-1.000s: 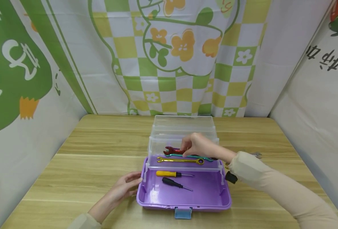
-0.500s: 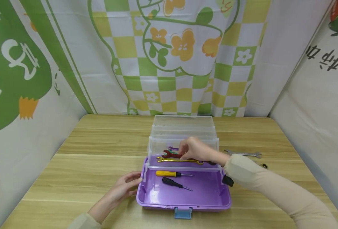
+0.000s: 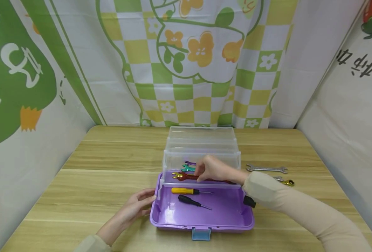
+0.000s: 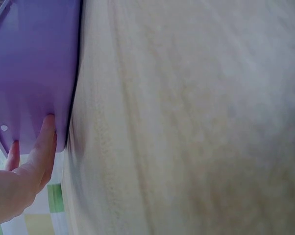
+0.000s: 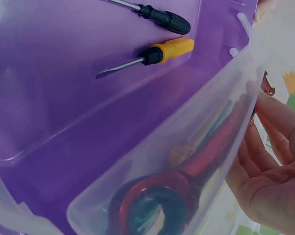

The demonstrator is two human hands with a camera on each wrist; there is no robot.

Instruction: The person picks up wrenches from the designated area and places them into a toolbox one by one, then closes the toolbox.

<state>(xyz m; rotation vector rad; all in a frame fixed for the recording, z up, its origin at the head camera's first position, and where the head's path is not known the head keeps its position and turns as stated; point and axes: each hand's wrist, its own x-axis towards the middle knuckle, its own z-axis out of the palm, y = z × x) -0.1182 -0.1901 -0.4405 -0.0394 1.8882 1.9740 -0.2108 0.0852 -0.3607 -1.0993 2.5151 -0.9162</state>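
My right hand (image 3: 209, 168) pinches a dark red wrench (image 3: 190, 177) over the clear tray (image 3: 201, 186) of a purple toolbox (image 3: 205, 217). In the right wrist view the wrench's ring end shows blurred through the tray wall, and the fingers bend over the tray's edge. A gold wrench (image 3: 176, 175) lies mostly hidden beneath the red one. Behind it in the tray are a teal wrench (image 3: 187, 168) and a purple wrench (image 3: 190, 163), both partly covered by the hand. My left hand (image 3: 138, 204) rests its extended fingers against the toolbox's left side.
A yellow-handled screwdriver (image 3: 182, 191) and a black screwdriver (image 3: 189, 200) lie on the box floor. Right of the box, a silver wrench (image 3: 267, 169) and a gold ratchet wrench (image 3: 288, 182) lie on the wooden table (image 3: 110, 154). The clear lid (image 3: 201, 134) stands raised behind.
My right hand has brought the red wrench nearer and lower, from over the teal wrench to over the gold one. More wrenches now show beyond my right sleeve. My left hand stays put.
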